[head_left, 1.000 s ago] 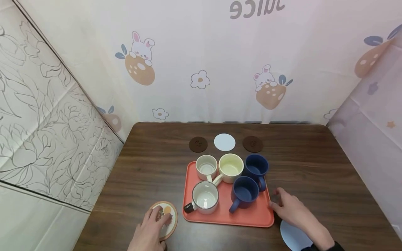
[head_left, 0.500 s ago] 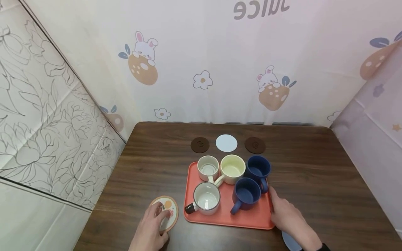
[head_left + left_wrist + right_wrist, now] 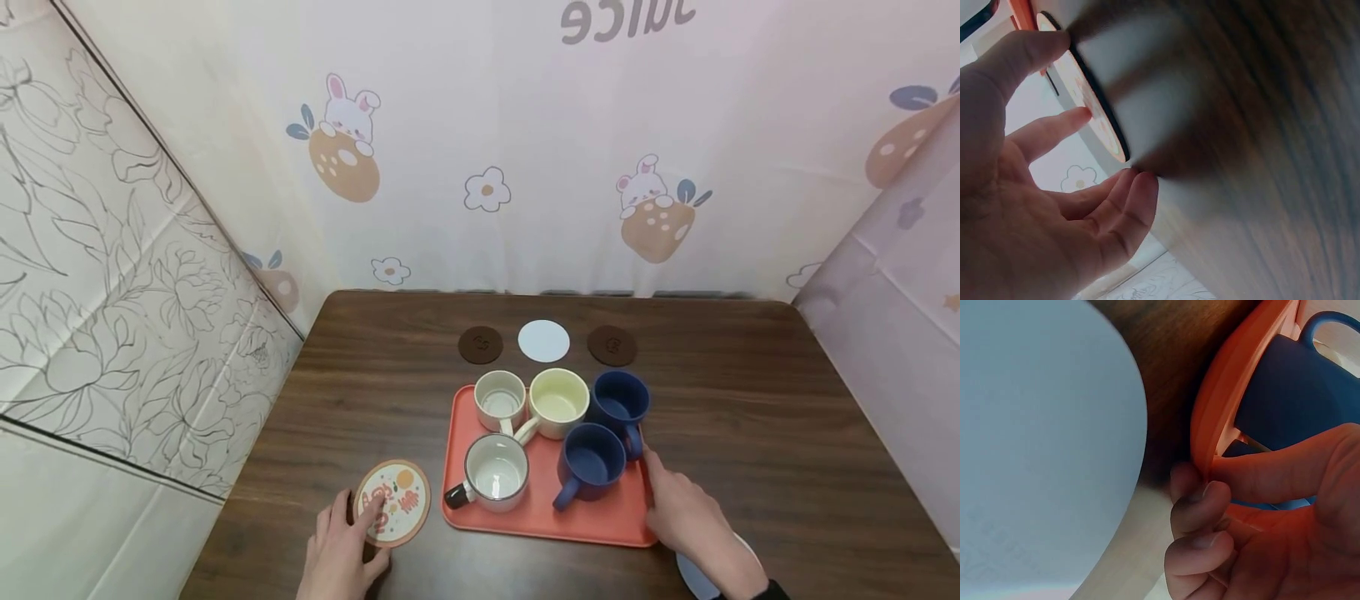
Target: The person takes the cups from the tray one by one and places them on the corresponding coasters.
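Tabletop: only the right wrist view shows the right hand [image 3: 1260, 537] pinching the tray [image 3: 1222, 406] rim.

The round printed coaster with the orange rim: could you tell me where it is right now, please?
In the head view the round printed coaster lies on the dark wooden table, left of the orange tray, under the left hand's fingertips.

Right hand [image 3: 1260, 544] at lower right, grips rim of orange tray [image 3: 1222, 394]: thumb on top of rim, curled fingers [image 3: 1200, 515] beneath edge. Dark blue mug [image 3: 1297, 381] stands on tray just behind thumb, handle at upper right. Pale blue round coaster [image 3: 1035, 444] fills left half, lying flat on dark wood desk [image 3: 1172, 356], just beside tray edge, narrow strip of desk between.
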Demonstrator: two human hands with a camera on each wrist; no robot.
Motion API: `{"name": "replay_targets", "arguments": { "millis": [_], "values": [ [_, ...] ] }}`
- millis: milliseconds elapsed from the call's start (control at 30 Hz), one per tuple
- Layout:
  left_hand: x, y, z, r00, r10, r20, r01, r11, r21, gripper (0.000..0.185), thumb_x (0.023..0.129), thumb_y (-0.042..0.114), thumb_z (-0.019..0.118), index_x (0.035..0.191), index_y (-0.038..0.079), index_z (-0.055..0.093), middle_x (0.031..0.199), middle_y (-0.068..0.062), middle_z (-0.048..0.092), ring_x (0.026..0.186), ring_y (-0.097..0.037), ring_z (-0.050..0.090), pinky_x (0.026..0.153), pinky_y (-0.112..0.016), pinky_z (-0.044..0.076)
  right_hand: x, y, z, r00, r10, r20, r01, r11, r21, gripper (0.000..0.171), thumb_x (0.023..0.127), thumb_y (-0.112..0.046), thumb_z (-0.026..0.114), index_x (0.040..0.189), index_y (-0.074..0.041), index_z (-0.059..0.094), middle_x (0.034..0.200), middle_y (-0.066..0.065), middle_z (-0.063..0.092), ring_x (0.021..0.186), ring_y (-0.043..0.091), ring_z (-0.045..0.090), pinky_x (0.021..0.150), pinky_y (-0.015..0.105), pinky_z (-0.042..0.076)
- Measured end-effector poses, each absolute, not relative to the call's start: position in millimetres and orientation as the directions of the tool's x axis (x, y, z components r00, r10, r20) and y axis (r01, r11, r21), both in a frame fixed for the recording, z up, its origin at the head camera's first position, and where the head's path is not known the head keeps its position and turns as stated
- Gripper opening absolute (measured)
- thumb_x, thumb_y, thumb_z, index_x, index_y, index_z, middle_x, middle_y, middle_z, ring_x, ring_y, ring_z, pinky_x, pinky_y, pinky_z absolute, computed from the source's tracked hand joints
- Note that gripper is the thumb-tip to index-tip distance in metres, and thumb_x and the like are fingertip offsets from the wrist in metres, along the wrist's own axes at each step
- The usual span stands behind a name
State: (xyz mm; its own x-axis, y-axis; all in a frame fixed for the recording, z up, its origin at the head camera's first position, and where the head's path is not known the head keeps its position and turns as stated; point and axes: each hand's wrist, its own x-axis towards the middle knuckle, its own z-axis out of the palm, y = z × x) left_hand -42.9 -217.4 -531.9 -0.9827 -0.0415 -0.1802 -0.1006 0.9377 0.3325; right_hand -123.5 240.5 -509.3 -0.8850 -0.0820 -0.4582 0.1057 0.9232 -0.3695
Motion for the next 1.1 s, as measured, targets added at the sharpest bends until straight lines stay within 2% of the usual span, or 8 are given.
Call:
{"name": "replay_targets", "arguments": {
  "millis": [133, 267, 567, 800, 1100],
  "values": [
    [-42.7, -214.6, -534.6, -0.996, -0.02, -0.092, -0.051, 0.935, 0.35, 0.065, 0.077, 0.022, 0.094, 0.136, 0.012, 0.07, 0.139, -0.034, 0.047, 0.118, -0.05, 0.049, 0.087, -0.065, 0.049, -122.3, 240.7, -510.8, -0.898, -0.086, -0.432, 0.093, 0.922, -0.376, 0.079, 0.084, -0.001, 0.069, 0.153, 0.011, 0.032, 0.096, 0.016, 0.064, 0.076, 0.029, 0.057, 0.064, 0.047, 0.047],
    [-47.3, -211.3, -533.4, -0.997, -0.018, -0.07, -0.043, 0.927, 0.372, 0.062, 0.078, 0.019, 0.092, 0.136, 0.012, 0.071, 0.138, -0.033, 0.048, 0.118, -0.048, 0.049, 0.091, -0.064, 0.048, -120.7, 240.9, -511.4, -0.908, -0.085, -0.409, 0.084, 0.922, -0.378, 0.08, 0.084, -0.001, 0.069, 0.153, 0.012, 0.032, 0.096, 0.017, 0.064, 0.075, 0.03, 0.057, 0.062, 0.047, 0.047],
    [-63.6, -211.4, -534.7, -0.994, 0.07, 0.087, 0.097, 0.928, 0.359, 0.06, 0.079, 0.018, 0.092, 0.135, 0.012, 0.071, 0.134, -0.032, 0.052, 0.115, -0.05, 0.052, 0.086, -0.064, 0.049, -118.6, 238.9, -515.8, -0.904, -0.095, -0.416, 0.091, 0.91, -0.405, 0.08, 0.083, 0.001, 0.071, 0.153, 0.011, 0.034, 0.105, 0.021, 0.066, 0.079, 0.03, 0.058, 0.064, 0.048, 0.047],
    [-67.3, -204.8, -531.1, -1.0, -0.01, -0.006, -0.011, 0.932, 0.362, 0.067, 0.077, 0.028, 0.095, 0.138, 0.013, 0.069, 0.136, -0.034, 0.048, 0.121, -0.053, 0.049, 0.087, -0.068, 0.049, -118.7, 238.3, -514.9, -0.91, -0.097, -0.403, 0.079, 0.914, -0.397, 0.077, 0.083, 0.001, 0.072, 0.151, 0.012, 0.036, 0.101, 0.019, 0.067, 0.077, 0.029, 0.058, 0.063, 0.047, 0.046],
    [-73.1, -196.0, -535.1, -0.998, -0.061, -0.01, -0.06, 0.932, 0.358, 0.059, 0.083, 0.022, 0.091, 0.137, 0.012, 0.069, 0.134, -0.034, 0.049, 0.123, -0.052, 0.048, 0.086, -0.067, 0.047, -117.5, 240.7, -512.8, -0.912, -0.092, -0.401, 0.081, 0.915, -0.395, 0.079, 0.084, -0.001, 0.073, 0.151, 0.013, 0.035, 0.106, 0.023, 0.067, 0.079, 0.03, 0.058, 0.064, 0.047, 0.047]
  ]
}}
